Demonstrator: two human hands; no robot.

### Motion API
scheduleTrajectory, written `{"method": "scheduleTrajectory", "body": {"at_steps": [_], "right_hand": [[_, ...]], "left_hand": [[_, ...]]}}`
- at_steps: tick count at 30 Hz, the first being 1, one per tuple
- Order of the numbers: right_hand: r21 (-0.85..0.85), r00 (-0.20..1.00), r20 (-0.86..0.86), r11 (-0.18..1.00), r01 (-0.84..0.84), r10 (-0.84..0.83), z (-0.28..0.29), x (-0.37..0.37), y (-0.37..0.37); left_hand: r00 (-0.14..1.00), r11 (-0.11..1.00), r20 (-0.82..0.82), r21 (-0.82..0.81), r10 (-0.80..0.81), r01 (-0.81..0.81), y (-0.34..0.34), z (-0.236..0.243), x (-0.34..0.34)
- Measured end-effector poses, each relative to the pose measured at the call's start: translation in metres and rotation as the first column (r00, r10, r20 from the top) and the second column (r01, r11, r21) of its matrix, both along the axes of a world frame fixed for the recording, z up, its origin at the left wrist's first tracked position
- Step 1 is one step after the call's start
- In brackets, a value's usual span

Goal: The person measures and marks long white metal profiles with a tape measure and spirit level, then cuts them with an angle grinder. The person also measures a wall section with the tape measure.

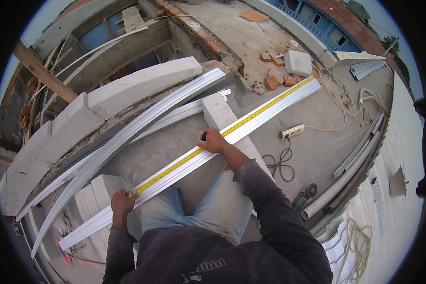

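Observation:
A long silver metal channel [285, 106] lies diagonally before me, resting across pale concrete blocks [218, 112]. Along its top runs a yellow tape measure [258, 114], stretched out toward the far right end. My left hand [121, 204] is closed on the near end of the tape, at the channel's edge. Farther along, my right hand [214, 141] presses down on the tape and channel, its fingers closed round a small black object [204, 136] whose kind I cannot make out. Both knees are bent behind the channel.
More silver channels [123, 130] lean at the left beside a low block wall [137, 85] with an open pit beyond. Right are a power strip [292, 131], a black cord [284, 163], an angle grinder [305, 196] and pipes [350, 175]. Broken bricks [272, 83] lie ahead.

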State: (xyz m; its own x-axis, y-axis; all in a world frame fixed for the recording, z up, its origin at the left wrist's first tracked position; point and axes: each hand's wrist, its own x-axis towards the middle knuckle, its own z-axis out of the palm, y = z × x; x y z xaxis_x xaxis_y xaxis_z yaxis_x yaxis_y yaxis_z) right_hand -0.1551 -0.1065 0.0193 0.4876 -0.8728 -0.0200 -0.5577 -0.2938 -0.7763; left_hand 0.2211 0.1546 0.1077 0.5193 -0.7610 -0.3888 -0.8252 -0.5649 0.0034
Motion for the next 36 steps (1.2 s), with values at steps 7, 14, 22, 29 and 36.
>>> {"method": "scheduleTrajectory", "body": {"at_steps": [7, 14, 22, 29, 36], "right_hand": [[0.024, 0.997, 0.046, 0.998, 0.060, -0.061, -0.005, 0.000, 0.002], [0.283, 0.935, 0.170, 0.924, 0.256, -0.311, 0.024, -0.007, 0.007], [0.485, 0.133, 0.809, 0.779, 0.397, -0.572, 0.090, -0.093, 0.099], [0.699, 0.063, 0.368, 0.321, 0.639, -0.928, 0.053, -0.160, 0.228], [0.454, 0.539, -0.498, 0.326, 0.829, -0.679, -0.020, -0.170, 0.343]], "left_hand": [[1.000, 1.000, 0.009, -0.022, 0.007, -0.007, 0.002, 0.000, -0.002], [0.970, 0.989, -0.238, 0.118, -0.056, 0.086, 0.005, -0.004, 0.009], [0.524, 0.816, -0.788, 0.513, 0.324, 0.266, 0.002, 0.003, -0.015], [0.627, 0.842, -0.761, 0.440, 0.166, 0.311, -0.018, 0.015, -0.022], [0.548, 0.905, -0.826, 0.327, 0.133, 0.272, -0.018, 0.028, -0.018]]}}
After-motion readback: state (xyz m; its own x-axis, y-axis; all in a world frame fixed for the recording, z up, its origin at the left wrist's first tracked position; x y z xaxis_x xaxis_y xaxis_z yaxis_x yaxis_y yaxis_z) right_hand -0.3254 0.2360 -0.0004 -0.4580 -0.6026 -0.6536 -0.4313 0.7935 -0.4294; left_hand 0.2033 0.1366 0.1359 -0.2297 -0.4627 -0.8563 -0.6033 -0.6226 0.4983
